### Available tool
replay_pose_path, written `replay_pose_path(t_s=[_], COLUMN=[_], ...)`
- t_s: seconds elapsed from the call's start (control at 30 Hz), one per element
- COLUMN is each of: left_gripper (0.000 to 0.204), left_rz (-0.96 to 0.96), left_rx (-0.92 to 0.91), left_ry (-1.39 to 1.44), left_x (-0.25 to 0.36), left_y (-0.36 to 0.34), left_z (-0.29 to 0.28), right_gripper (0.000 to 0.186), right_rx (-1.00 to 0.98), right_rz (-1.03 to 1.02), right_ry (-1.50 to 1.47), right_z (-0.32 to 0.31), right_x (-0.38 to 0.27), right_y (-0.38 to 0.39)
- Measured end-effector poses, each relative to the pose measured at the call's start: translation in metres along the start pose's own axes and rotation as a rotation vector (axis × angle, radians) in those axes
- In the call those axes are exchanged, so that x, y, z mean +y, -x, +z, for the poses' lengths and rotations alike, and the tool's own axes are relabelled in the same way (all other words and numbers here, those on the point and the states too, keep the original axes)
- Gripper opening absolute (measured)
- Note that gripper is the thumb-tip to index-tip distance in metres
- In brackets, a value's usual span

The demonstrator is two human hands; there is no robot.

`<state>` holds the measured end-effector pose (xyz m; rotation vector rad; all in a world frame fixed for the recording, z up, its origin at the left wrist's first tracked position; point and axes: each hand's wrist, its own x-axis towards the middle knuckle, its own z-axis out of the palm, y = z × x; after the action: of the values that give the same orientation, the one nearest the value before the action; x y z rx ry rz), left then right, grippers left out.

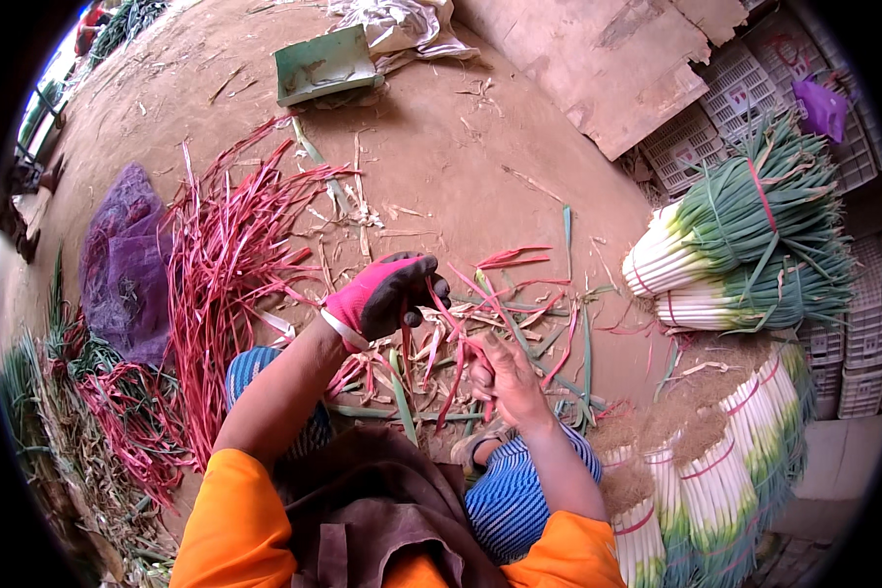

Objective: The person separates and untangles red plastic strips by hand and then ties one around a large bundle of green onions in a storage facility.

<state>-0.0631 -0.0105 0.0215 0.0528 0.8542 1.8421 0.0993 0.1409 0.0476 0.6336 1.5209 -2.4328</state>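
My left hand (387, 299), in a pink and black glove, is closed on a red tie strip (447, 316). My bare right hand (512, 380) pinches the lower part of the same strip, with more red ends hanging below. Both hands are in front of my body, over a litter of loose red strips and green onion leaves (402, 400). Left of my gloved hand lies a large heap of red strips (227, 265). On the right are big bundles of green onions (725, 220) tied with red strips, and smaller tied bundles (720, 480) nearer me.
A purple mesh bag (127, 269) lies beyond the heap, at the left. Onion scraps (78, 431) cover the near left ground. At the back stand a green metal tray (328, 67) and white cloth (407, 24). Plastic crates (740, 88) and a brown board (598, 69) are at the far right.
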Motion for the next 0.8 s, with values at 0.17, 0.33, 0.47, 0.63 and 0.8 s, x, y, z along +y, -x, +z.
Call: replay_pose_path(t_s=[0.17, 0.33, 0.47, 0.63, 0.8], left_gripper=[0.031, 0.029, 0.027, 0.024, 0.032], left_rz=[0.05, 0.04, 0.045, 0.103, 0.064], left_rx=[-0.008, -0.039, 0.013, -0.056, -0.204], left_ry=[0.101, 0.211, 0.306, 0.359, 0.52], left_x=[0.004, 0.008, 0.013, 0.014, 0.01], left_y=[0.001, 0.003, 0.008, 0.018, 0.021], left_z=[-0.004, -0.009, -0.009, 0.007, 0.034], right_gripper=[0.03, 0.028, 0.028, 0.029, 0.031], right_rx=[-0.067, 0.026, 0.016, 0.042, -0.238], right_rz=[-0.092, -0.135, -0.228, -0.323, -0.413], right_ry=[0.142, 0.099, -0.091, -0.519, -0.928], right_z=[-0.011, -0.015, -0.022, -0.018, -0.009], right_x=[-0.012, -0.017, -0.02, -0.036, -0.054], right_y=[0.01, 0.014, 0.013, 0.008, -0.003])
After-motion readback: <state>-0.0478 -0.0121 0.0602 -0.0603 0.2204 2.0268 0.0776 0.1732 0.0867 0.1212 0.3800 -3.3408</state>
